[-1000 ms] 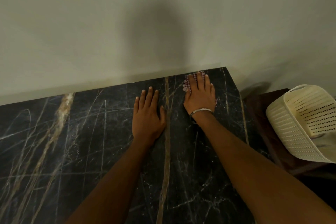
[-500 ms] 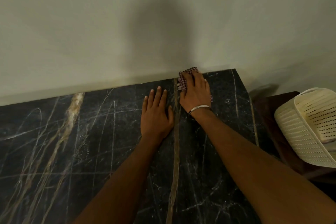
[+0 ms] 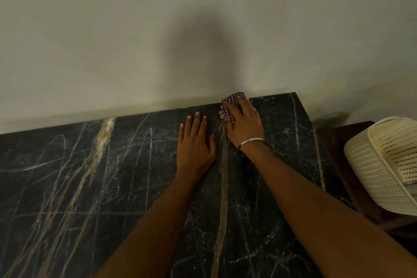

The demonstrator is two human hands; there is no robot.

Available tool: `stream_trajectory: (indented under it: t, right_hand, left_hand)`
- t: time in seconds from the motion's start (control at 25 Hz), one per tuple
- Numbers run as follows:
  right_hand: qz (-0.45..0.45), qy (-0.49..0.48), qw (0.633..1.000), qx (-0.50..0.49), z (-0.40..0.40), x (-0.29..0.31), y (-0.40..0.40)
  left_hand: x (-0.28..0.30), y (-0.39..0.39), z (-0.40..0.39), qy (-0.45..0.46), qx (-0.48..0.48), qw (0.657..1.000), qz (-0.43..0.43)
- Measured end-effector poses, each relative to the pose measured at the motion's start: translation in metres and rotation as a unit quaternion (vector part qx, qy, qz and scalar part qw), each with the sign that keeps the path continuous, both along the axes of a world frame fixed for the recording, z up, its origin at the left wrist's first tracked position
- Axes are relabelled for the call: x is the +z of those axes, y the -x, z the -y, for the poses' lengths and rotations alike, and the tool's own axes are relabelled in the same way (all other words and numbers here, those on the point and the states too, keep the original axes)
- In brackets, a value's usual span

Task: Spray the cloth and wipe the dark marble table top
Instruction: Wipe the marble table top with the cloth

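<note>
Dark marble with pale and tan veins forms the surface (image 3: 112,187), and its far edge runs along a plain, pale wall (image 3: 135,40). Off its right end, a cream perforated basket (image 3: 388,165) sits on a lower dark stand.

The cloth (image 3: 230,106), a small red-and-white checked piece, lies bunched at the far edge of the surface, touching the foot of the wall near the right corner. The right hand (image 3: 244,125) presses down on it with fingers curled over the fabric, so only the left and far parts of the cloth show past the fingertips. A metal bangle (image 3: 251,141) circles that wrist. The left hand (image 3: 195,144) lies flat and released on the bare marble just beside the right hand, fingers spread, holding nothing.

The likely risk is the cloth riding up against the wall and smearing it. Bunched as it is, it also covers little ground, so streaks or missed strips along the back edge seem possible. No spray bottle is in view.
</note>
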State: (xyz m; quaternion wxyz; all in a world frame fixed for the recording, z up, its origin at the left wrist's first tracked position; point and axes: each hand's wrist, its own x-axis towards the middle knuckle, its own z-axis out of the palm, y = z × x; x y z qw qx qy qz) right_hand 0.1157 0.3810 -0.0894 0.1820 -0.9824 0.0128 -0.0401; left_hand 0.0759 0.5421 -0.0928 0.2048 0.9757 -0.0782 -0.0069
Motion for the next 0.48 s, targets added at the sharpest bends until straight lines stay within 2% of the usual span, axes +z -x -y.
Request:
stream_trajectory:
  t: [0.16, 0.36, 0.48]
  right_hand:
    - [-0.008, 0.011, 0.997, -0.072, 0.012, 0.003, 0.006]
    - [-0.012, 0.030, 0.999, 0.001, -0.025, -0.001, 0.023]
    - [-0.011, 0.020, 1.000, -0.017, -0.002, 0.002, 0.028]
  left_hand:
    - [0.000, 0.007, -0.007, 0.007, 0.008, 1.000, -0.007]
    - [0.000, 0.013, -0.004, -0.002, 0.013, 1.000, -0.005]
    - [0.001, 0.017, -0.008, -0.002, 0.008, 1.000, -0.011]
